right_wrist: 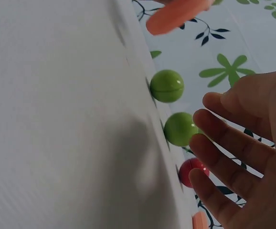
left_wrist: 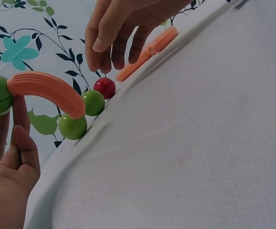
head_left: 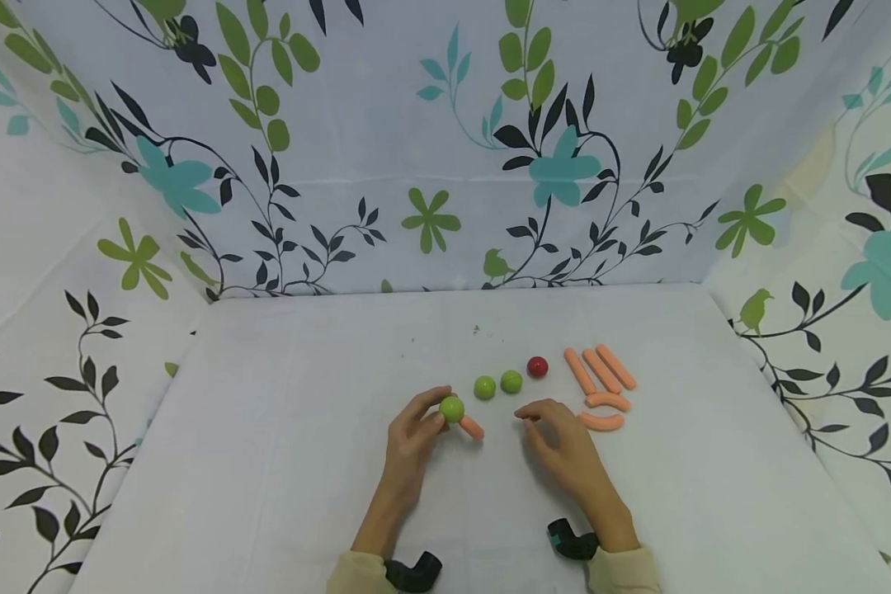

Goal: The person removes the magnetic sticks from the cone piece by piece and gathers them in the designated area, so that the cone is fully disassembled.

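My left hand [head_left: 410, 450] pinches a green ball [head_left: 452, 409] just above the table. A curved orange stick [left_wrist: 47, 88] with grooves along it juts from that ball, seemingly joined to it; its free end is clear in the left wrist view. My right hand [head_left: 568, 462] hovers over the table with loosely bent fingers and holds nothing. Beyond the hands, two green balls [head_left: 498, 384] and a red ball [head_left: 538, 367] lie in a slanting row. In the right wrist view the right fingertips [right_wrist: 201, 143] appear close to the second green ball [right_wrist: 180, 129], overlapping its edge.
Right of the red ball lie three straight orange sticks [head_left: 601, 370], with two curved orange sticks [head_left: 607, 402] in front of them, near my right hand. A white cloth covers the table [head_left: 267, 462]. Leaf-patterned curtains [head_left: 386, 148] hang behind it and along both sides.
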### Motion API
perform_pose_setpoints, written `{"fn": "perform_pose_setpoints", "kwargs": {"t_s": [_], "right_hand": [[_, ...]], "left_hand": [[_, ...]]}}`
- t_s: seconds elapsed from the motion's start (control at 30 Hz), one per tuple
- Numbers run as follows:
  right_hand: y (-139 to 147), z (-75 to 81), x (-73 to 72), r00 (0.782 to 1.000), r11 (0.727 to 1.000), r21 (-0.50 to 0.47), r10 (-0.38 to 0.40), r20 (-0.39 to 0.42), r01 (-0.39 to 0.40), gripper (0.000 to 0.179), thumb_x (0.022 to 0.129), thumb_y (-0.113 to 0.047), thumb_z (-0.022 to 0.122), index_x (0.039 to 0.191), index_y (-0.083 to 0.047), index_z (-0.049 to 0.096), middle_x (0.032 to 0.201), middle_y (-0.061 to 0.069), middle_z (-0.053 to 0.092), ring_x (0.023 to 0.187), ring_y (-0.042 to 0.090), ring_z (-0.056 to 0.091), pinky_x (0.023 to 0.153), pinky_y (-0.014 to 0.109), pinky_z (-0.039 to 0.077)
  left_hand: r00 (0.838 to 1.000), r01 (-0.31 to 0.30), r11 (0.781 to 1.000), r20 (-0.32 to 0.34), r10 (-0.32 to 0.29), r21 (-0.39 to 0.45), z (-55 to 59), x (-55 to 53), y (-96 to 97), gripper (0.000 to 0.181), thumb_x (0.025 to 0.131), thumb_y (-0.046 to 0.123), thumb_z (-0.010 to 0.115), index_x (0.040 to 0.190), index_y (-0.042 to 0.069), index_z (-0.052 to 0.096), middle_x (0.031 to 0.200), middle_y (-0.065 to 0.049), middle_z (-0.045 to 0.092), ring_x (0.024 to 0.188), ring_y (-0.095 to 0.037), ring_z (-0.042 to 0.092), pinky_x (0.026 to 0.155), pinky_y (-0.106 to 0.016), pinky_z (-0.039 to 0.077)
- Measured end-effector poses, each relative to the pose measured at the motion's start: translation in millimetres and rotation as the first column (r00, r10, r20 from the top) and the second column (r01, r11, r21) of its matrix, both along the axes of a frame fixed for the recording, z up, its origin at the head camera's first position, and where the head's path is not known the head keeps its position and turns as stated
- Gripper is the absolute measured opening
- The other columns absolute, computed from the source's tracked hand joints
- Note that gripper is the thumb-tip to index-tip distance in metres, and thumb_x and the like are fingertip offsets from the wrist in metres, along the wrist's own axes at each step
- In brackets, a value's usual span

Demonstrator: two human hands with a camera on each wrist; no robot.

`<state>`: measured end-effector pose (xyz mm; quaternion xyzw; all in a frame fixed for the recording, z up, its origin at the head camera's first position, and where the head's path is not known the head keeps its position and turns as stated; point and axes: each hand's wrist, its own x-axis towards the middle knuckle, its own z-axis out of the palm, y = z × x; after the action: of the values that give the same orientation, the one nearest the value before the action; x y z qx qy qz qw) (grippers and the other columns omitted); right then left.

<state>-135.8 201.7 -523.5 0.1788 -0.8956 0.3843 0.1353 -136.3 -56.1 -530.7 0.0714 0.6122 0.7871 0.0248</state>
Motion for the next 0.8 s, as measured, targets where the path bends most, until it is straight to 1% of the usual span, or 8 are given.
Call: {"fn": "perform_pose_setpoints", "kwargs": {"t_s": [0.1, 0.17, 0.27, 0.37, 0.43, 0.53, 0.6, 0.8], "right_hand": [[-4.6, 0.2, 1.0, 1.0, 1.0, -0.002, 0.025, 0.011, -0.025, 0.024, 0.094, -0.001, 0.071, 0.112, -0.016, 0.072, 0.11, -0.006, 0.073, 0.102, 0.011, 0.064, 0.092, 0.034, 0.055], [-7.3, 1.0, 1.6, 0.999, 0.999, -0.007, 0.039, 0.026, -0.039, 0.022, 0.095, -0.003, 0.071, 0.113, -0.016, 0.072, 0.11, -0.006, 0.073, 0.103, 0.01, 0.064, 0.093, 0.035, 0.055], [-11.0, 2.1, 2.3, 0.996, 0.997, -0.028, 0.07, 0.054, -0.068, 0.02, 0.098, -0.007, 0.07, 0.116, -0.015, 0.072, 0.113, -0.006, 0.073, 0.104, 0.009, 0.064, 0.093, 0.036, 0.056], [-15.1, 3.1, 3.3, 0.991, 0.992, -0.064, 0.111, 0.081, -0.106, 0.02, 0.1, -0.011, 0.069, 0.12, -0.013, 0.071, 0.116, -0.005, 0.073, 0.104, 0.01, 0.065, 0.092, 0.036, 0.057], [-17.9, 3.7, 4.0, 0.986, 0.986, -0.091, 0.146, 0.085, -0.139, 0.022, 0.101, -0.013, 0.068, 0.123, -0.011, 0.07, 0.118, -0.003, 0.073, 0.105, 0.011, 0.066, 0.092, 0.037, 0.057], [-22.2, 4.7, 5.0, 0.976, 0.974, -0.135, 0.197, 0.094, -0.183, 0.026, 0.103, -0.016, 0.067, 0.128, -0.01, 0.068, 0.123, 0.0, 0.073, 0.109, 0.012, 0.068, 0.093, 0.037, 0.058], [-24.8, 5.2, 5.6, 0.971, 0.967, -0.157, 0.219, 0.097, -0.202, 0.028, 0.103, -0.017, 0.066, 0.13, -0.009, 0.067, 0.125, 0.0, 0.073, 0.113, 0.013, 0.068, 0.094, 0.038, 0.058], [-29.8, 2.8, 7.2, 0.972, 0.964, -0.173, 0.219, 0.082, -0.202, 0.029, 0.1, -0.012, 0.069, 0.129, -0.017, 0.067, 0.125, -0.006, 0.072, 0.114, 0.011, 0.068, 0.096, 0.039, 0.058]], "left_hand": [[1.0, 0.026, 0.999, 0.001, -0.026, 0.034, -2.0, -0.2, -0.2, 0.041, 0.104, 0.012, 0.057, 0.144, 0.002, 0.057, 0.148, -0.02, 0.054, 0.119, -0.011, 0.064, 0.096, -0.028, 0.053], [0.999, 0.038, 0.998, 0.0, -0.038, 0.046, -2.9, -0.5, -0.2, 0.043, 0.104, 0.011, 0.057, 0.144, -0.001, 0.055, 0.15, -0.022, 0.051, 0.117, -0.012, 0.064, 0.097, -0.028, 0.053], [0.999, 0.046, 0.999, -0.004, -0.046, 0.028, -3.5, -0.2, -0.2, 0.045, 0.104, 0.012, 0.057, 0.145, -0.005, 0.053, 0.15, -0.023, 0.052, 0.117, -0.011, 0.064, 0.098, -0.03, 0.053], [0.998, 0.06, 0.998, 0.005, -0.06, 0.033, -3.1, 0.6, 0.5, 0.045, 0.103, 0.012, 0.057, 0.143, -0.006, 0.053, 0.147, -0.02, 0.055, 0.116, -0.011, 0.063, 0.099, -0.03, 0.053], [0.997, 0.076, 0.996, 0.004, -0.076, 0.047, -3.0, 1.3, 1.2, 0.043, 0.102, 0.01, 0.057, 0.142, -0.006, 0.054, 0.143, -0.015, 0.058, 0.115, -0.011, 0.064, 0.098, -0.03, 0.053], [0.995, 0.104, 0.991, -0.005, -0.104, 0.079, -3.1, 1.3, 2.6, 0.04, 0.102, 0.007, 0.056, 0.14, -0.005, 0.056, 0.139, -0.008, 0.059, 0.112, -0.012, 0.065, 0.097, -0.03, 0.053], [0.993, 0.12, 0.99, -0.017, -0.119, 0.076, -3.2, 0.8, 3.4, 0.039, 0.102, 0.006, 0.056, 0.139, -0.004, 0.056, 0.138, -0.005, 0.06, 0.112, -0.012, 0.066, 0.097, -0.03, 0.053], [0.988, 0.154, 0.987, -0.039, -0.152, 0.045, -4.1, 0.0, 4.6, 0.036, 0.103, 0.008, 0.056, 0.139, 0.0, 0.057, 0.136, -0.006, 0.066, 0.114, -0.011, 0.066, 0.098, -0.034, 0.052]]}}
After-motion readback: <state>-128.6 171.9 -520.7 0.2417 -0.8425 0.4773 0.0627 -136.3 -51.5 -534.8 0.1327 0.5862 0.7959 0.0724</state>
